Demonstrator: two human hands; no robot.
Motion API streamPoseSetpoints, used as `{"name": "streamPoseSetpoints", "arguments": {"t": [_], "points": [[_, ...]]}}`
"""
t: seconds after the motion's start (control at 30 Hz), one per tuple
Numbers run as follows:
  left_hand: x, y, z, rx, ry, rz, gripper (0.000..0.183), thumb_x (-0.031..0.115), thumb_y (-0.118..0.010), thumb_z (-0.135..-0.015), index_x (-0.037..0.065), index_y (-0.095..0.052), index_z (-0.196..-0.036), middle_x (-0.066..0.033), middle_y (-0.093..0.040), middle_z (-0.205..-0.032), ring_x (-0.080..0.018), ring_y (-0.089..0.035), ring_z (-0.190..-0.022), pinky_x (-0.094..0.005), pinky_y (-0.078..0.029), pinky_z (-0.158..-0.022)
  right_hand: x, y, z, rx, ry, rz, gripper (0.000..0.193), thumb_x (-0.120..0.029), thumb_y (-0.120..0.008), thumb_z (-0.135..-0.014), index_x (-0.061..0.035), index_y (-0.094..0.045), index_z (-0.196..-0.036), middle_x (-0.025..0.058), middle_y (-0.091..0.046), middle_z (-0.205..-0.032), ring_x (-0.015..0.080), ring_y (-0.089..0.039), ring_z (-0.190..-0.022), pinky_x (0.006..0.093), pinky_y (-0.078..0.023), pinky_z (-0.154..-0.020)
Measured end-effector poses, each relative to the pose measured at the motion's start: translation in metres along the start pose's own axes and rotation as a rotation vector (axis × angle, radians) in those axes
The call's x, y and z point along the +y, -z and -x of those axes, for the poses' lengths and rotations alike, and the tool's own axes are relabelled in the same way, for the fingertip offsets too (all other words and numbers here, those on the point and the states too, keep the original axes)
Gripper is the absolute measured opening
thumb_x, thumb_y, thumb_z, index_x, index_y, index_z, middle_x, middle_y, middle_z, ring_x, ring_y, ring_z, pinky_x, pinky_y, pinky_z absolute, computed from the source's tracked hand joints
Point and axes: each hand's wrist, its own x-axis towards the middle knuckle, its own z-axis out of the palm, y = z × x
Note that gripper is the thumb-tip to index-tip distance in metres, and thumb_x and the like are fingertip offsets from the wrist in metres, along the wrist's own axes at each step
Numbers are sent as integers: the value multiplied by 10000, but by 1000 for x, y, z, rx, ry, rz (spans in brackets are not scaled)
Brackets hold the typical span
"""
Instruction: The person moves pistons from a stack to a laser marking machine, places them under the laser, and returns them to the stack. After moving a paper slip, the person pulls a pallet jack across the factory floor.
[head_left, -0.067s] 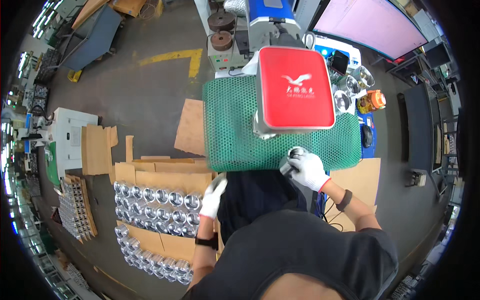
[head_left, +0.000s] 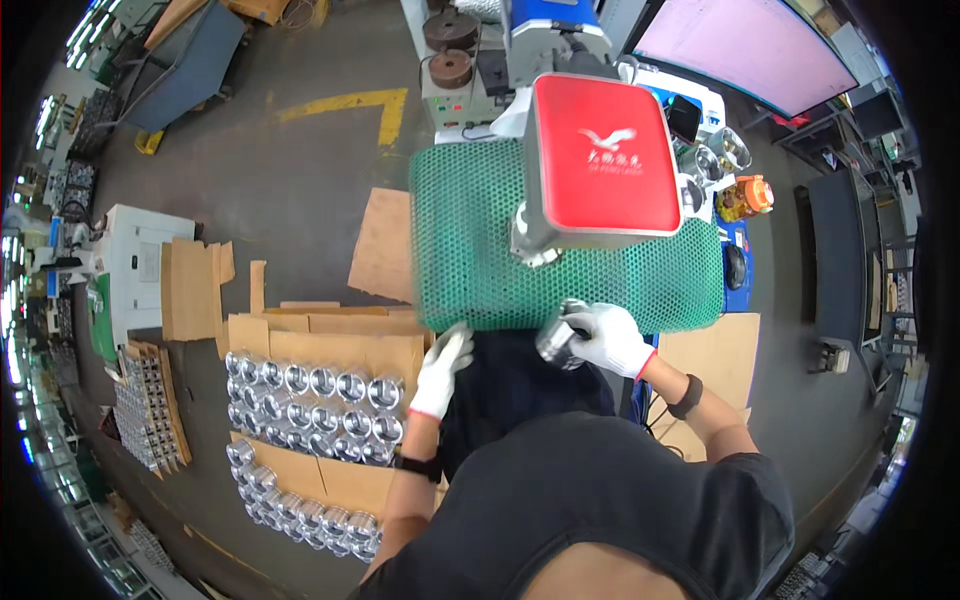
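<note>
My right hand (head_left: 610, 341), in a white knitted glove, is closed round a shiny metal piston (head_left: 560, 336) at the front edge of the green perforated mat (head_left: 470, 260). The piston is tilted, and my fingers cover part of it. My left hand (head_left: 441, 372), gloved too, is beside the mat's front left corner with its fingers loosely stretched and nothing visible in them. Above the mat hangs a machine head with a red cover (head_left: 610, 150). Under its left edge a metal part (head_left: 535, 245) stands on the mat, partly hidden.
Rows of pistons (head_left: 322, 382) stand on cardboard (head_left: 345, 346) at my left. Beyond the mat's right side are metal cups (head_left: 733, 150), an orange-lidded jar (head_left: 745, 197) and a black mouse (head_left: 735, 267). A large screen (head_left: 750, 45) stands at the far right.
My right hand has brought the piston left and slightly toward me. My left hand has risen toward the mat's front left corner. The whole view has shifted a little.
</note>
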Motion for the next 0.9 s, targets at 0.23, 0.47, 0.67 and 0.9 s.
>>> {"name": "streamPoseSetpoints", "arguments": {"t": [0.23, 0.47, 0.67, 0.9], "points": [[3, -8, 9, -178, -548, -593, 452, 398, -544, -986, 30, -546, -1250, -112, -577, -1284, -288, -549, -1167, -432, -418, -1063, -97, 13, -34, -354, -317, -1560, 385, -119, -646, -853, 40, -617, -1203, 58, -694, -1016, 84, -634, -847, 230, -511, -740], [98, -52, 57, -181, -119, 606, 537, 383, -580, -979, 18, -480, -1360, -143, -589, -1306, -293, -594, -1176, -457, -496, -1003, -76, 18, -39, -298, -71, -780, 597, -311, -655, -884, 3, -493, -1366, 154, -658, -1133, 221, -655, -961, 316, -541, -834], [102, -125, 45, -270, -913, -1230, 303, 294, -698, -844, 44, -678, -1013, -94, -664, -921, -249, -655, -794, -372, -521, -725, -12, 5, 0, -299, -555, -1964, 597, -487, -553, -939, -63, -478, -1354, 141, -628, -1171, 270, -647, -1011, 411, -579, -771], [100, -183, -56, -185, -885, -1346, 567, 498, -705, -731, 99, -629, -1126, -110, -593, -1083, -328, -505, -1067, -446, -436, -862, 65, -23, 59, 414, -976, -1918, 391, -359, -570, -937, -61, -615, -1186, 109, -704, -1014, 277, -701, -878, 466, -583, -817]]}}
